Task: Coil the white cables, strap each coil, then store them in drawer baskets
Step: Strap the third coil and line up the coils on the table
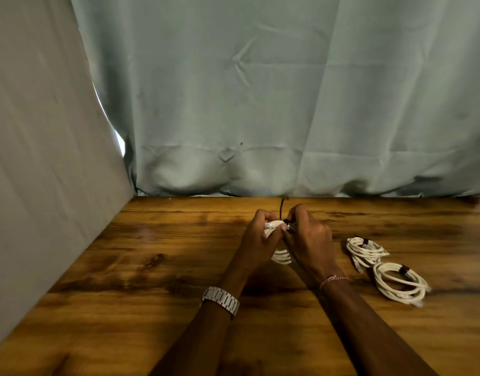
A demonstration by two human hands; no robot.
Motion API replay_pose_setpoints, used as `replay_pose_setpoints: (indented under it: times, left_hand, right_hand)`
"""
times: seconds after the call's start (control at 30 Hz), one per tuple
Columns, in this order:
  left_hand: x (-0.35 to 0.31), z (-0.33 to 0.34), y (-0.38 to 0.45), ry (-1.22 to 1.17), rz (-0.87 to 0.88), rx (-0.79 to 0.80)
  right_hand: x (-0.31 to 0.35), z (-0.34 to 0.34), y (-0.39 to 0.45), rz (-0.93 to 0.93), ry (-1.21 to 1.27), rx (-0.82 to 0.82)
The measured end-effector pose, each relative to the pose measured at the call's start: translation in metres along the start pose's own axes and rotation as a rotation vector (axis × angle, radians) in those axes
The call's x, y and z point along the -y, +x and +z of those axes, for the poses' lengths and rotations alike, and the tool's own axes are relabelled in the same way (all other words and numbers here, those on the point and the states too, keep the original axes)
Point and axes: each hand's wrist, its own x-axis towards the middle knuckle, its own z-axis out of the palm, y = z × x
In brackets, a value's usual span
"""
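Note:
A coiled white cable point(281, 257) is held between both hands over the middle of the wooden table point(130, 267). My left hand point(260, 240) grips its top loops. My right hand point(306, 237) pinches the same top, where a dark strap point(282, 210) sticks up from the coil. The coil's lower loops show between my wrists; the rest is hidden by my fingers. To the right on the table lie two strapped white coils, one farther point(365, 251) and one nearer point(398, 284), each with a dark band.
A pale blue-grey curtain point(287, 104) hangs along the table's far edge. A grey panel point(43, 158) closes off the left side. A metal watch sits on my left wrist and a thread bracelet on my right. No drawer or basket is in view.

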Motion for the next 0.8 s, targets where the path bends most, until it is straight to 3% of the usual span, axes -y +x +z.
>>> replay_pose_setpoints:
  times: [0.2, 0.37, 0.47, 0.57, 0.8]
  left_hand:
    - [0.003, -0.002, 0.000, 0.001, 0.131, -0.049]
    - [0.004, -0.006, 0.000, -0.018, 0.135, -0.091]
    - [0.006, -0.008, 0.001, -0.046, 0.126, -0.104]
    - [0.007, -0.009, 0.001, -0.054, 0.128, -0.112]
    - [0.006, -0.010, 0.001, -0.022, 0.109, -0.142]
  right_hand:
    - [0.004, 0.000, -0.001, 0.097, 0.140, -0.013]
    - [0.003, -0.004, 0.001, 0.263, 0.460, 0.082]
    - [0.003, -0.007, 0.005, 0.110, 0.430, 0.173]
    - [0.004, -0.006, 0.007, -0.037, 0.393, 0.142]
    - [-0.009, -0.005, 0.009, 0.152, 0.765, 0.155]
